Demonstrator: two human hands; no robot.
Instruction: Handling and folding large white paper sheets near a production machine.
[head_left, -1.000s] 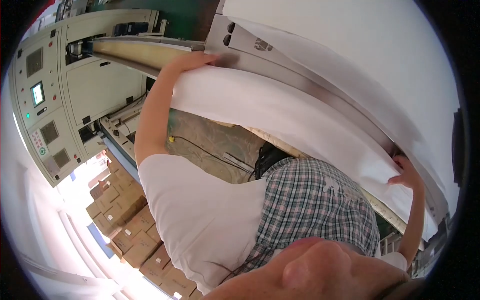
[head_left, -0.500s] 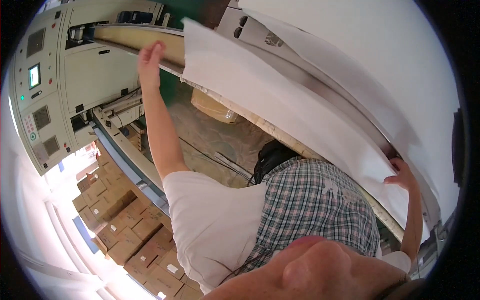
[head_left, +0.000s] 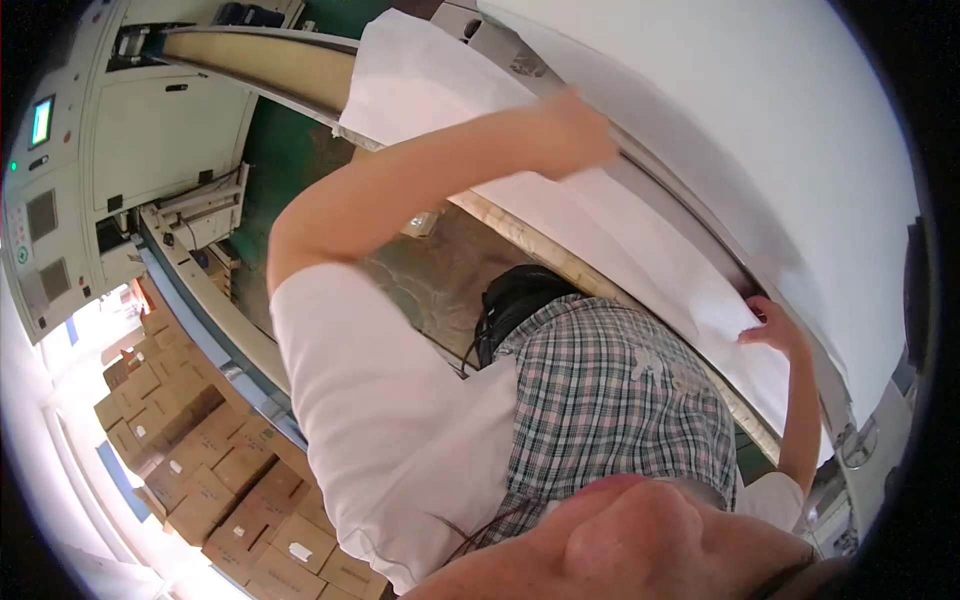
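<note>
Spanning the frame's centre: white sheet (head_left: 425, 85), seemingly light, limp, edge-held best; your right hand (head_left: 777, 328) is touching it, left hand (head_left: 568, 136) appearing blurred; both grips unclear.

L head fisheye cam, near, downward view o/ white sheet (head_left: 600, 225)

The long, plain white sheet (head_left: 430, 80) looks thin and soft, but I cannot tell if it is paper or cloth. It slants from the top middle down to the lower right. Its left end is loose and wide, spread nearly flat, with a bare corner. Part of its middle is hidden. Its near edge runs along a long, pale yellow bar (head_left: 525, 237). Small, soft wrinkles show near its right end.
</note>
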